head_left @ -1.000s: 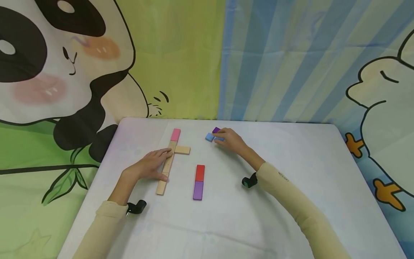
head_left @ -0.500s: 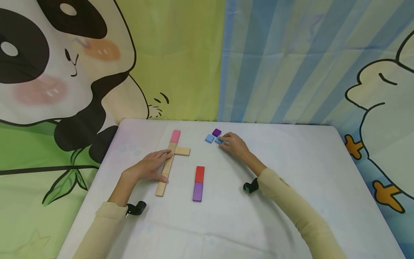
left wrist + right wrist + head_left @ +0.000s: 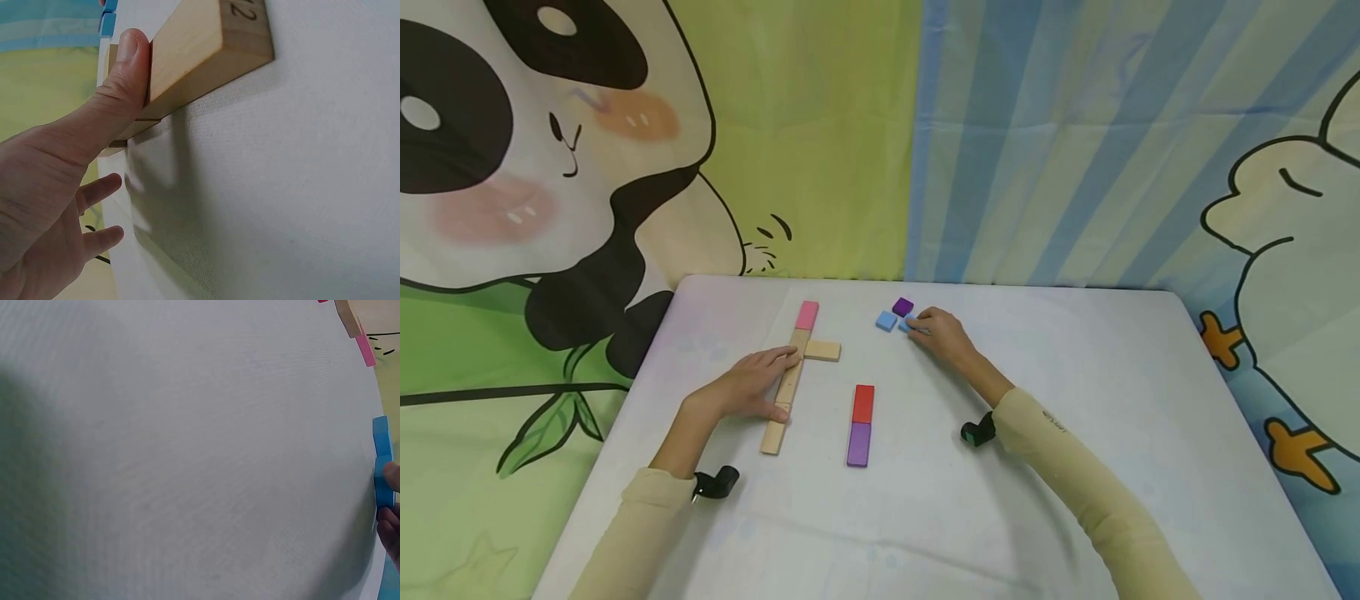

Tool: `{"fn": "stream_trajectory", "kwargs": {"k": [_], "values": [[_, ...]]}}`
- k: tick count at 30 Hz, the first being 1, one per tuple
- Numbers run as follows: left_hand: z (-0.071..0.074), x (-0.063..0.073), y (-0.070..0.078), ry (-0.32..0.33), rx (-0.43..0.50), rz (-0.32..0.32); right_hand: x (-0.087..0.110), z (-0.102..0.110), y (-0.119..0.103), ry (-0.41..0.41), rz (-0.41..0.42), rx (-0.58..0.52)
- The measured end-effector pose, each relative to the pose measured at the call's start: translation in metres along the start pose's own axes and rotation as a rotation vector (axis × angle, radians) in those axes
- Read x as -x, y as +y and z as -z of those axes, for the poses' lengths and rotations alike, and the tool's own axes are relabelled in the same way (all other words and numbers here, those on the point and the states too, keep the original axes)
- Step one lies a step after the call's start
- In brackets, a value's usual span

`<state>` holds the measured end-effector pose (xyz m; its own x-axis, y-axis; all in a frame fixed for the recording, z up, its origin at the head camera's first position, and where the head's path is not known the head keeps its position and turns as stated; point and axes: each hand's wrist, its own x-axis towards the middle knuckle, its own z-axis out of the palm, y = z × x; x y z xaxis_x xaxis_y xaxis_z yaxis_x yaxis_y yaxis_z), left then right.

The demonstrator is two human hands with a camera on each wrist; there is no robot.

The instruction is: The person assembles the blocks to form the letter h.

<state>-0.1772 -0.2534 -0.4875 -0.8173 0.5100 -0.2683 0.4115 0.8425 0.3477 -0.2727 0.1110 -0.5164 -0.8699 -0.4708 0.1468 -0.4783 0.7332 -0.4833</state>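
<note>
My left hand point(image 3: 751, 385) lies along a row of plain wooden blocks point(image 3: 788, 385). Its thumb rests on the block stamped with "12" point(image 3: 194, 53), and the other fingers reach out fairly straight. A pink block point(image 3: 807, 315) caps the far end of this row, and one wooden block point(image 3: 823, 351) juts out from its right side. At the back, my right hand point(image 3: 946, 335) pinches a light blue block point(image 3: 382, 478) between thumb and fingers, partly hiding it. A second blue block point(image 3: 886, 321) and a dark purple block point(image 3: 902, 307) lie close beside it.
A red block point(image 3: 863, 403) and a lilac block point(image 3: 859, 444) lie end to end in the middle of the white table point(image 3: 1075, 358). A printed curtain point(image 3: 820, 150) hangs behind the table's back edge. Each wrist carries a small black camera point(image 3: 717, 482).
My right hand has drawn back slightly to the right, uncovering the purple block and part of the blue one. My left hand stays put on the wooden row.
</note>
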Motion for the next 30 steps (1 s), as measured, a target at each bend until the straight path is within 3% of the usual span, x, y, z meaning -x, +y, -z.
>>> {"fn": "stream_trajectory", "kwargs": {"k": [7, 15, 27, 30], "values": [[0.002, 0.002, 0.001, 0.002, -0.002, 0.003, 0.002, -0.007, 0.002, 0.073, 0.061, -0.016], [0.0, 0.001, -0.002, 0.009, 0.005, -0.016, 0.005, -0.006, 0.0, 0.238, 0.106, -0.065], [-0.002, -0.001, -0.004, 0.003, 0.0, -0.005, 0.004, -0.006, -0.005, 0.215, 0.157, -0.109], [-0.002, -0.001, -0.004, 0.004, 0.005, -0.007, 0.004, -0.008, -0.008, 0.227, 0.202, -0.104]]}}
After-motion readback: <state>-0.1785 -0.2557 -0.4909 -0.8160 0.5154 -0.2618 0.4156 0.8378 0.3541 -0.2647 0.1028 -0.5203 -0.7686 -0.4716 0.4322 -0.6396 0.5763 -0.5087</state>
